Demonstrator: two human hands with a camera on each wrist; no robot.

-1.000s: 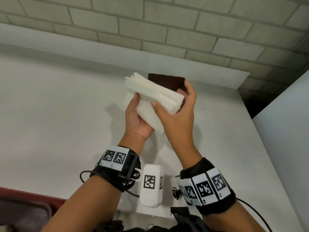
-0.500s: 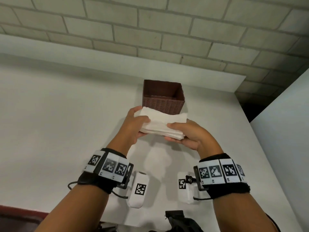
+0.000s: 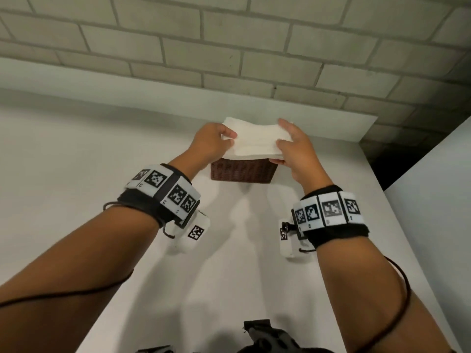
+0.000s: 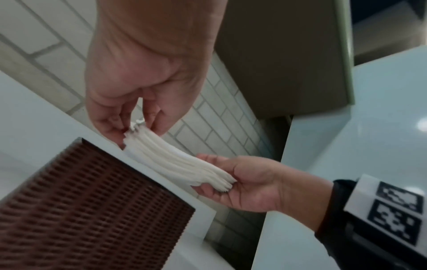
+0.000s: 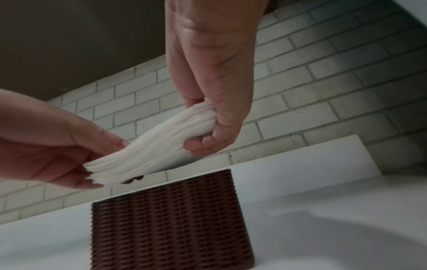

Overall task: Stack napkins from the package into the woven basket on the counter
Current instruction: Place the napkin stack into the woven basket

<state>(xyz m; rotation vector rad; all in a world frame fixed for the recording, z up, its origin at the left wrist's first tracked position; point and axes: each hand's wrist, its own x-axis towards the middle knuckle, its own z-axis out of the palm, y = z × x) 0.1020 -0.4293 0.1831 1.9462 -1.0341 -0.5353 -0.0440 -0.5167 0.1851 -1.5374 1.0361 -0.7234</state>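
Plainly, the white worktop (image 3: 76, 174) carried the brown woven basket (image 3: 242, 170) against the brick wall, where both hands could reach it. Just above its open top hung the napkins (image 3: 254, 143), a sagging stack not yet inside. The left hand (image 3: 209, 145) and right hand (image 3: 298, 154) each pinched an opposite end, probably to keep the sheets together for lowering.
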